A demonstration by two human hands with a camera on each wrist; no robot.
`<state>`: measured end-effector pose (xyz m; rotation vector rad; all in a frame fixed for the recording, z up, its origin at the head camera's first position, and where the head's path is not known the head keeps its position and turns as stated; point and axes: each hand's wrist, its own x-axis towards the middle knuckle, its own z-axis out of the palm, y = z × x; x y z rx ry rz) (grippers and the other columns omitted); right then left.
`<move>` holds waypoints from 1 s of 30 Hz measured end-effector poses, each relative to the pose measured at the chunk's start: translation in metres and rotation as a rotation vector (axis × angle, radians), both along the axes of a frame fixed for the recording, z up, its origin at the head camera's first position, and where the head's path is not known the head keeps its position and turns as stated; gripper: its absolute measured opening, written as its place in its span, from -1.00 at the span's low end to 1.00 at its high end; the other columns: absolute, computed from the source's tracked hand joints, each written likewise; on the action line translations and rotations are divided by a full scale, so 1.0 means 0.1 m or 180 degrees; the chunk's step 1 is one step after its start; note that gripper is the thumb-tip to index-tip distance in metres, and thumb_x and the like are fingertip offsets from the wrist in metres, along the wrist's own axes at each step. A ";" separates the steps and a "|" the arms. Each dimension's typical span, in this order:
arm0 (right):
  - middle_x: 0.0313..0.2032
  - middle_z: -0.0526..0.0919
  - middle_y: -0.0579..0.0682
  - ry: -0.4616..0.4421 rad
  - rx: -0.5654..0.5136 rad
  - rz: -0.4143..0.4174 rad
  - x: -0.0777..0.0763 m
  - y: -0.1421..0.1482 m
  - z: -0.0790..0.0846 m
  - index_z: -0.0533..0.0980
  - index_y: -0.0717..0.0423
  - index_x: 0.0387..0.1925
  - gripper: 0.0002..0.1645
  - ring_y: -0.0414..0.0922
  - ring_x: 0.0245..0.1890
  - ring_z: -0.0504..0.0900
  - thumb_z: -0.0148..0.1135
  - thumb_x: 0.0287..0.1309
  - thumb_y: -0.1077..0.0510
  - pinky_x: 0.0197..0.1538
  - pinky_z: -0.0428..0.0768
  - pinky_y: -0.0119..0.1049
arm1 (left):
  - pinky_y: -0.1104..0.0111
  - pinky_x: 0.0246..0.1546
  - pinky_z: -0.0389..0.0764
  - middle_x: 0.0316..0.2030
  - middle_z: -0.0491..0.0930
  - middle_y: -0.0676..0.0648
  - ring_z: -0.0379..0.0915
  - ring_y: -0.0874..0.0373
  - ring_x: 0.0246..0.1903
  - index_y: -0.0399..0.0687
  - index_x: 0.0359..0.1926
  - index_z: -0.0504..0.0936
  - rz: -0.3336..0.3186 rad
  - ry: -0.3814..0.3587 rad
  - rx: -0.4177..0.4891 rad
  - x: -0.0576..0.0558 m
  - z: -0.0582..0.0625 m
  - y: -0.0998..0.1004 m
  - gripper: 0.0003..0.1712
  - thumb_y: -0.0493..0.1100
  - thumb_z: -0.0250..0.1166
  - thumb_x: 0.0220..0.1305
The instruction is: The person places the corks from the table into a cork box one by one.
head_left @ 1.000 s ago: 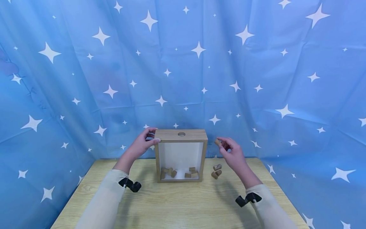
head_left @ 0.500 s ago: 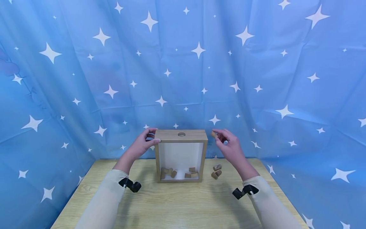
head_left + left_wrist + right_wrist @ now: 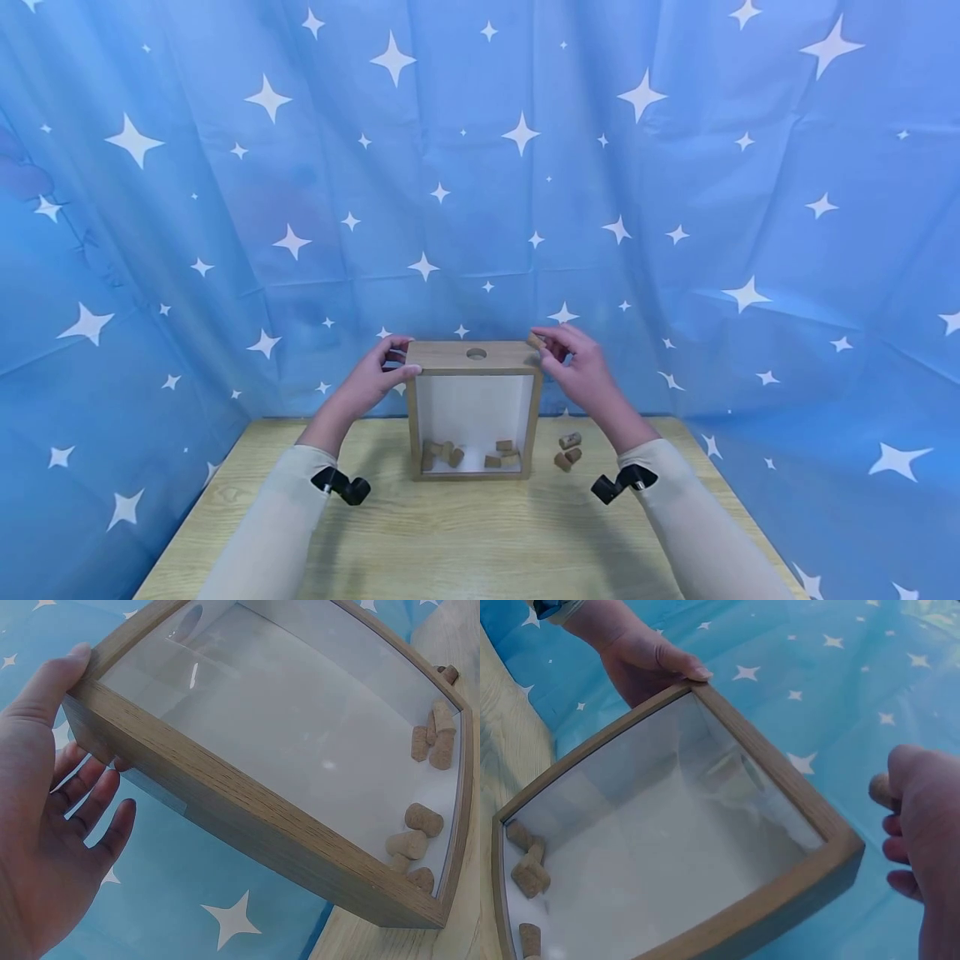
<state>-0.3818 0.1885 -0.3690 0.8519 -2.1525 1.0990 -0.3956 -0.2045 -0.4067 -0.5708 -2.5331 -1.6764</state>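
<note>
An upright wooden shadow box (image 3: 438, 356) with a clear front and a round hole (image 3: 476, 354) in its top stands on the table. My left hand (image 3: 370, 385) holds its top left corner, the thumb (image 3: 56, 679) on the front edge and fingers behind. In my right hand (image 3: 583, 371) a wine cork (image 3: 536, 341) is pinched between thumb and fingertips, over the box's top right corner. The right wrist view shows only this cork's end (image 3: 881, 789) past the thumb. Several corks (image 3: 424, 821) lie in two groups at the bottom inside the box.
To the right of the box, 3 loose corks (image 3: 570, 439) lie together on the wooden table (image 3: 465, 542). A blue curtain (image 3: 480, 217) with white stars hangs close behind the table and along both its sides.
My right hand has moved left and up with the cork, from beside the box to over its top right corner. The left hand, the box and the loose corks have stayed put.
</note>
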 end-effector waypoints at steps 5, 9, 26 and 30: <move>-0.24 0.62 -0.04 -0.0064 0.0082 0.0065 -0.03 -0.10 0.07 0.72 0.18 0.28 -0.53 -0.09 -0.34 0.58 0.32 0.39 0.41 -0.31 0.59 -0.23 | -0.15 0.30 0.55 0.47 0.34 -0.21 0.32 -0.29 0.42 0.07 0.62 0.37 0.0005 0.0006 0.0029 0.00 0.00 0.00 -0.17 0.19 0.46 0.52; -0.26 0.61 -0.05 -0.0122 0.0176 0.0076 -0.07 -0.17 0.09 0.72 0.19 0.26 -0.53 -0.10 -0.34 0.56 0.32 0.36 0.40 -0.31 0.58 -0.27 | -0.13 0.29 0.56 0.47 0.34 -0.21 0.32 -0.28 0.42 0.05 0.62 0.36 0.0007 0.0006 0.0021 -0.01 -0.02 0.00 -0.16 0.19 0.46 0.52; -0.29 0.58 -0.09 -0.0270 0.0607 0.0330 -0.13 -0.45 0.22 0.78 0.12 0.15 -0.58 -0.12 -0.34 0.52 0.27 0.34 0.37 -0.31 0.53 -0.28 | -0.17 0.30 0.55 0.48 0.32 -0.22 0.31 -0.29 0.43 0.05 0.63 0.34 -0.0006 -0.0063 0.0059 -0.01 -0.01 0.00 -0.14 0.20 0.46 0.52; -0.29 0.59 -0.09 -0.0353 0.0611 0.0296 -0.14 -0.51 0.25 0.80 0.10 0.07 -0.65 -0.12 -0.34 0.54 0.30 0.33 0.36 -0.32 0.56 -0.30 | -0.18 0.32 0.53 0.49 0.30 -0.25 0.31 -0.30 0.43 0.01 0.64 0.33 -0.0027 -0.0055 0.0087 -0.01 0.00 0.00 -0.14 0.18 0.45 0.53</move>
